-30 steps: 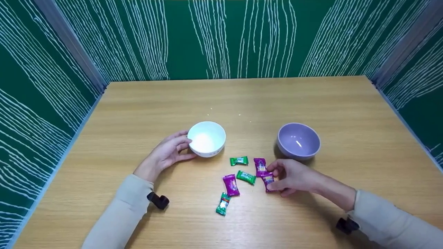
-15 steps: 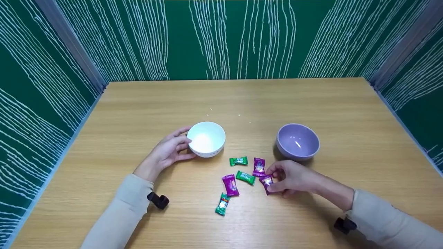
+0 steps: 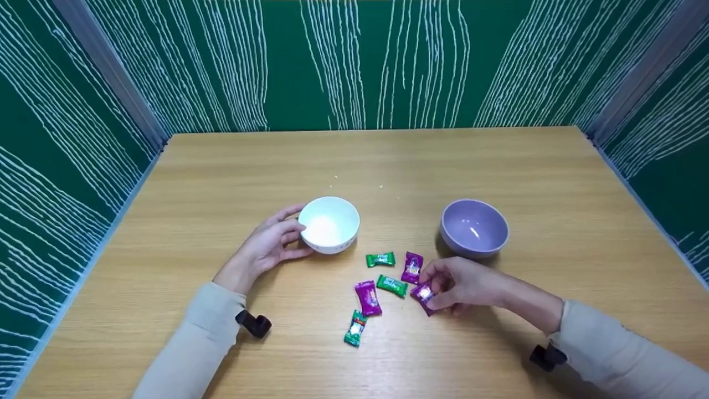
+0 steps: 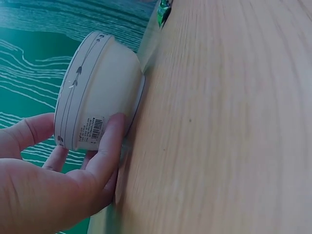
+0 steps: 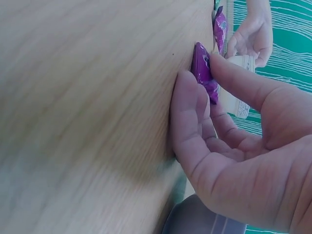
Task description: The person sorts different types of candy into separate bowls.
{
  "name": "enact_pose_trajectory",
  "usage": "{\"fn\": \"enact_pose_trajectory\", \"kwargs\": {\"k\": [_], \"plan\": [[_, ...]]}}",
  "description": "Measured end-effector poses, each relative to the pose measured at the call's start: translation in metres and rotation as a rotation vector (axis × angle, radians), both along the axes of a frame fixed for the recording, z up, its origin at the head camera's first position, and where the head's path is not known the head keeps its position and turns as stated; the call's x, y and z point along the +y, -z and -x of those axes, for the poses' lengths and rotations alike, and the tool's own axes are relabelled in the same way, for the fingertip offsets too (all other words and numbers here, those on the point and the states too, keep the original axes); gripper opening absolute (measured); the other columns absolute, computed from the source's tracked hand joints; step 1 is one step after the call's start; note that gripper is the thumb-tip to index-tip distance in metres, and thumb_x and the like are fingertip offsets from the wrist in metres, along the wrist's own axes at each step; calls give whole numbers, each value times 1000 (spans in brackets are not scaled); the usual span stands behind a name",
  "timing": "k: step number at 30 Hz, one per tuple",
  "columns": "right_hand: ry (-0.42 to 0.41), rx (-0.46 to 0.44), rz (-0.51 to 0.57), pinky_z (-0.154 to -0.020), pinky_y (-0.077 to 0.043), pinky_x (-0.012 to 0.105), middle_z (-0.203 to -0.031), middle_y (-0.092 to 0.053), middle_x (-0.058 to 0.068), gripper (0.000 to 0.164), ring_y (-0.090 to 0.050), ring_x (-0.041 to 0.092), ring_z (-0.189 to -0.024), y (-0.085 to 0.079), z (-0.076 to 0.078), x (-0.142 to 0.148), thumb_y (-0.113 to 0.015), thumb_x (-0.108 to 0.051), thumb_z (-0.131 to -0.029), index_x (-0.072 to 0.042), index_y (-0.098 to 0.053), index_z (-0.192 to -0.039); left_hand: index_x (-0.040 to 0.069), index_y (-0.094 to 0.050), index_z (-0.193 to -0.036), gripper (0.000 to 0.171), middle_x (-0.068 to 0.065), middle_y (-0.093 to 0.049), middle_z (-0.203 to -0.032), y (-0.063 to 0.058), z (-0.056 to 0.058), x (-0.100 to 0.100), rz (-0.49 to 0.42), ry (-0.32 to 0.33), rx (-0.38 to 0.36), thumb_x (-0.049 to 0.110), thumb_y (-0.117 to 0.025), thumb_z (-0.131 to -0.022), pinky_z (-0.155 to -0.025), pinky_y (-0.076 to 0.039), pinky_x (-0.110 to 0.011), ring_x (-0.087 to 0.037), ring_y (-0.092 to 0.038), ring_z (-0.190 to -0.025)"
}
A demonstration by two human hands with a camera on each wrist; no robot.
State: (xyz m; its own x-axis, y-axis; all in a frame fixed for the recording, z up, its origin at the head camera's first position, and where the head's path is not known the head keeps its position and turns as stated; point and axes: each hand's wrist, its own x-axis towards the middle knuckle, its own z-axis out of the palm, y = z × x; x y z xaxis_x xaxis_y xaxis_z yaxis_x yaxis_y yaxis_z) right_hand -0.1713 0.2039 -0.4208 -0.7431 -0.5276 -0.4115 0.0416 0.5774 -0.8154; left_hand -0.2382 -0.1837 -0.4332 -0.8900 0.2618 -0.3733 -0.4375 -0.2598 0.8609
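At the left of the head view, my left hand [image 3: 266, 244] holds the side of a white bowl [image 3: 335, 221], thumb low on its wall and fingers around the rim. The left wrist view shows the bowl's wall [image 4: 109, 83] with a leaf-patterned band and a barcode label. My right hand [image 3: 471, 282] pinches a purple-wrapped candy [image 3: 422, 296] between thumb and fingers, close over the table. In the right wrist view the candy's wrapper [image 5: 202, 68] sticks out past the fingertips. Another purple candy [image 3: 412, 267] lies just beyond it.
A purple bowl [image 3: 474, 228] stands behind the right hand. Between the hands lie green candies [image 3: 392, 285], one more green candy [image 3: 355, 328] nearer the front, and a purple one [image 3: 368, 298]. White crumbs [image 3: 381, 187] dot the wooden table [image 3: 249, 166]. Green walls surround it.
The pinched purple candy has turned and shifted slightly left and toward the front with my right fingers, parting from the purple candy beyond it. My left hand stays on the white bowl.
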Motion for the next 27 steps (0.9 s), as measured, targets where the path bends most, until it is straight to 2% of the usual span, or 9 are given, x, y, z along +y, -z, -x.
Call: {"fn": "enact_pose_trajectory", "kwargs": {"k": [6,12,20,22,27], "plan": [[-17,-9,25,-61,-61,33,-91,-60,8,42,-64,19,-72,-2,-1,2,-80,-3,-86,-1,-63,-124,17,-43,-153,62,-13,-38,-154,2,1,0,-17,9,4,1,-60,-95,-101,-50,-58,-33,-46,-134],[-26,-28,33,-64,-60,32,-94,-61,8,31,-62,18,-77,-4,-1,2,-79,-4,-87,-2,-66,-116,17,-43,-153,62,-12,-39,-154,3,2,0,-28,19,1,0,-60,-95,-101,-50,-58,-33,-47,-134],[-69,-25,108,-72,-56,27,-99,-69,10,22,-61,21,-88,-6,2,3,-76,-7,-91,-2,-67,-110,17,-44,-153,63,-13,-39,-155,1,1,-3,-26,15,13,0,-62,-95,-102,-49,-58,-33,-48,-134],[-66,-34,130,-75,-56,29,-100,-68,11,23,-63,23,-90,-6,3,3,-76,-8,-91,-1,-67,-111,17,-44,-153,63,-13,-40,-154,1,1,-3,-25,15,13,1,-62,-95,-102,-49,-58,-33,-48,-133],[-30,-133,203,-84,-61,41,-107,-68,15,24,-69,30,-98,-1,3,2,-75,-8,-92,1,-65,-112,17,-43,-154,63,-13,-39,-155,1,0,-4,-24,24,9,1,-61,-95,-102,-49,-58,-32,-49,-133]]}}
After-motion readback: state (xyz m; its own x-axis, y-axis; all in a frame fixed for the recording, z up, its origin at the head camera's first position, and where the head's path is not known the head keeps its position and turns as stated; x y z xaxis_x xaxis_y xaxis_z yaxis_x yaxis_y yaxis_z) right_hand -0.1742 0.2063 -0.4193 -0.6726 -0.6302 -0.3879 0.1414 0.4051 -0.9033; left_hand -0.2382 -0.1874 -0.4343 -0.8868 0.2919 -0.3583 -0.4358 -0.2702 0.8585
